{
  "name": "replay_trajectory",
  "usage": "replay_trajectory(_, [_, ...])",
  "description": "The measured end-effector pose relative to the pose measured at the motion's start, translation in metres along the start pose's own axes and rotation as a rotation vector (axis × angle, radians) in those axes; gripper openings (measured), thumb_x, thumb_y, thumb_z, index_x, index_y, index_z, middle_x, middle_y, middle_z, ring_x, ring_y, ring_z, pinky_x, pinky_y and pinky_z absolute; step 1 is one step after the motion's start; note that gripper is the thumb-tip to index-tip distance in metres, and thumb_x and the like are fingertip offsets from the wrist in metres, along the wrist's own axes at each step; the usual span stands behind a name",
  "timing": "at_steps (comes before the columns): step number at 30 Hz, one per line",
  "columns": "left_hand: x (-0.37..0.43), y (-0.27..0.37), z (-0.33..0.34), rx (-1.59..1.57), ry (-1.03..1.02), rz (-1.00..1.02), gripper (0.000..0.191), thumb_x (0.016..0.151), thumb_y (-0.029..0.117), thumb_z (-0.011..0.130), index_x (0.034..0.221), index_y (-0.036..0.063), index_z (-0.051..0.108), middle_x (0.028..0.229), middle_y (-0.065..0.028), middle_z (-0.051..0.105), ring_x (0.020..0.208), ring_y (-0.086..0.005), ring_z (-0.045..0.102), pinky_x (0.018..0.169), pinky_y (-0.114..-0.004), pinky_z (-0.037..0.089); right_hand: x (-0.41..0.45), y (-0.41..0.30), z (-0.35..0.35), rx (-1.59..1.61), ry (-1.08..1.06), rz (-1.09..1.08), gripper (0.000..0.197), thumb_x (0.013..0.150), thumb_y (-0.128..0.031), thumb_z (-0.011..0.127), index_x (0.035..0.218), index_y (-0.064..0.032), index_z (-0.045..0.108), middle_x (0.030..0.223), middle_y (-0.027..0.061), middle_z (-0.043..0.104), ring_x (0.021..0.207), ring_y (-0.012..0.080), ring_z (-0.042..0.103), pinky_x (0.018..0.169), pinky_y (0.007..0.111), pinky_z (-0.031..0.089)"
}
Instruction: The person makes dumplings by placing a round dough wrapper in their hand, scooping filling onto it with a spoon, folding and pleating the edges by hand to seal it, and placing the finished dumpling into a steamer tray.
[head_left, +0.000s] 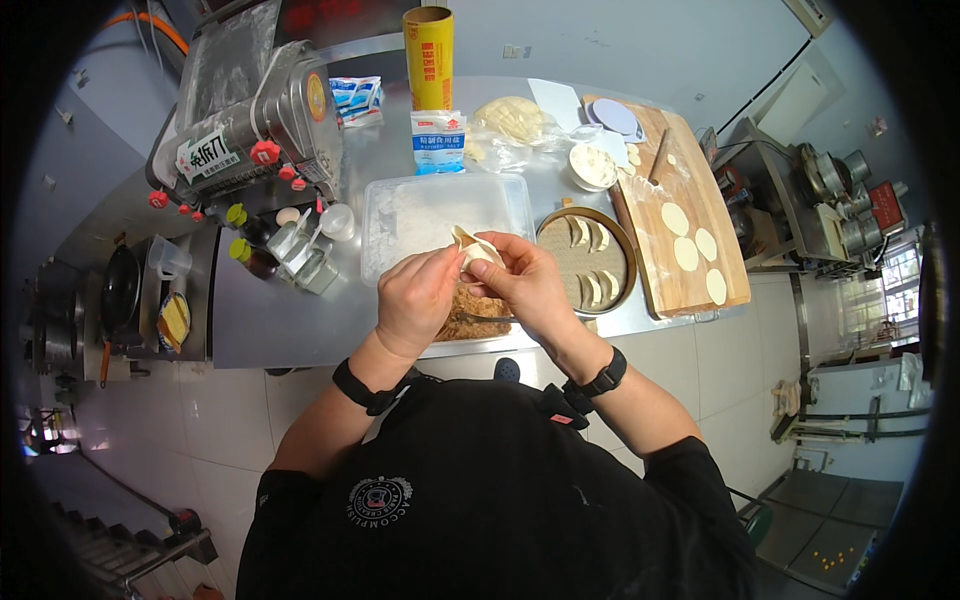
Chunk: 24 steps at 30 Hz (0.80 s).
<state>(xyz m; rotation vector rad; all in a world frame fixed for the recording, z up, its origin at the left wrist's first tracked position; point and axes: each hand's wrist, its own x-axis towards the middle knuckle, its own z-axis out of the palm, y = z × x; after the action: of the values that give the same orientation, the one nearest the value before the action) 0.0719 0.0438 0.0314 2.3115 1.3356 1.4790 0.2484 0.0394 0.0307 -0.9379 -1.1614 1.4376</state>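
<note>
Both my hands hold one partly folded dumpling (477, 247) above a tray of brown minced filling (472, 313). My left hand (418, 300) pinches its left edge; my right hand (531, 281) grips its right side with thumb and fingers. A dark utensil handle lies across the filling, partly hidden by my hands. Behind them is a clear plastic container (442, 202) with white powder inside. To the right, a round steamer (634, 262) with a mesh liner bears several crescent dumplings (589, 289). Several flat round wrappers (685, 253) lie on the wooden board (660, 292) beyond it.
A steel dough-rolling machine (292, 112) stands at the back left, near bottles (251, 259) and seasoning jars (307, 262). Behind the container are a salt packet (438, 142), a yellow tube (429, 60) and covered dough (510, 120). A flour bowl (593, 166) and rolling pin (661, 156) are at right.
</note>
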Motion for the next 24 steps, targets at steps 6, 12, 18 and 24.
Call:
replay_trajectory(6, [-0.005,-0.015,0.016,-0.363,-0.029,-0.419,0.027,0.087,0.009,0.079,0.112,0.001,0.075,0.098,-0.0179,0.076,0.085,-0.0289,0.076,0.071,-0.035,0.06,0.005,-0.007,-0.001,0.021,-0.011,0.051,0.035,0.099,-0.003,0.067,0.132,0.006,0.059,0.107,0.0105,0.071,0.088,0.0132,0.071,0.075,0.024,0.06])
replay_trajectory(12, [-0.004,-0.002,0.007,-0.263,-0.066,-0.266,0.027,0.086,0.006,0.078,0.113,0.0005,0.075,0.104,-0.0174,0.076,0.088,-0.0279,0.076,0.075,-0.035,0.061,0.001,-0.01,-0.001,0.086,-0.055,0.102,0.035,0.1,-0.003,0.067,0.132,0.0064,0.059,0.108,0.01,0.071,0.088,0.0127,0.07,0.077,0.024,0.06])
replay_trajectory(18, [-0.006,-0.004,0.004,-0.092,0.047,0.081,0.022,0.083,0.001,0.078,0.104,0.0003,0.076,0.102,-0.0154,0.077,0.091,-0.0284,0.076,0.079,-0.034,0.061,-0.002,-0.008,-0.004,0.115,-0.096,0.149,0.036,0.099,-0.001,0.067,0.133,0.0062,0.059,0.111,0.0101,0.071,0.091,0.0132,0.071,0.079,0.024,0.061])
replay_trajectory(24, [0.001,0.001,0.006,-0.275,-0.082,-0.117,0.022,0.082,-0.001,0.077,0.104,-0.0001,0.076,0.106,-0.0142,0.077,0.097,-0.0292,0.075,0.082,-0.035,0.06,0.0,-0.005,-0.011,0.057,-0.12,0.105,0.04,0.097,-0.001,0.069,0.135,0.0052,0.058,0.111,0.0088,0.072,0.093,0.012,0.07,0.082,0.024,0.06])
